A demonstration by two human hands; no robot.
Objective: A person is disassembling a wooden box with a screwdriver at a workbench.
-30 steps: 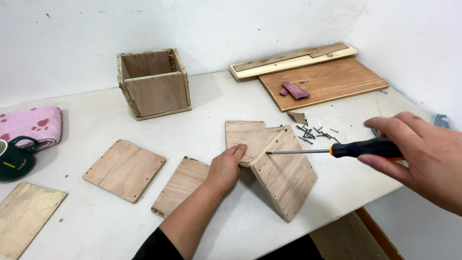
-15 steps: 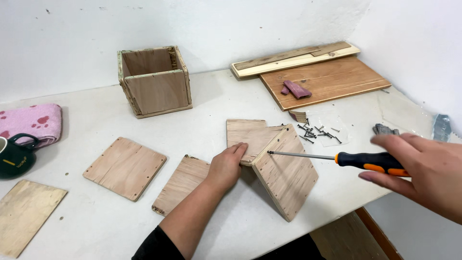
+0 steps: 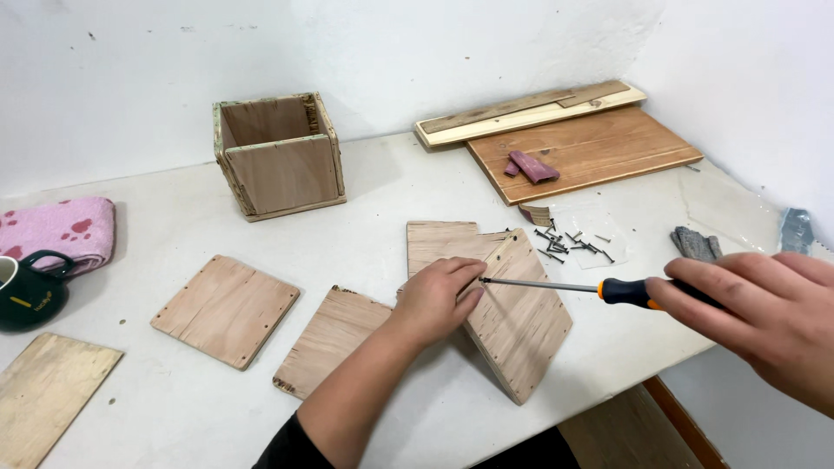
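Tilted plywood panel point(image 3: 521, 317) propped on edge at table point(image 3: 174, 408) front, leaning on flat panel point(image 3: 441, 241) behind. Left hand point(image 3: 439, 295) steadies its upper edge, fingers pinched at screwdriver tip. Right hand point(image 3: 764, 313) wrapped tight on screwdriver point(image 3: 599, 289) handle, shaft level, tip on panel face. Loose screws point(image 3: 569, 243) just beyond. Two flat panels point(image 3: 228, 308) left. Open wooden box point(image 3: 278, 156) farther back.

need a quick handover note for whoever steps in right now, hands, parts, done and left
Left hand steadies the tilted plywood panel and pinches a screw at its edge.
Right hand holds the screwdriver, tip at that screw.
Spare screws lie behind the panel; two loose squares lie to the left.
Done: one finished wooden box at the back.
Left: this screw is not yet driven in; the loose squares are unattached.
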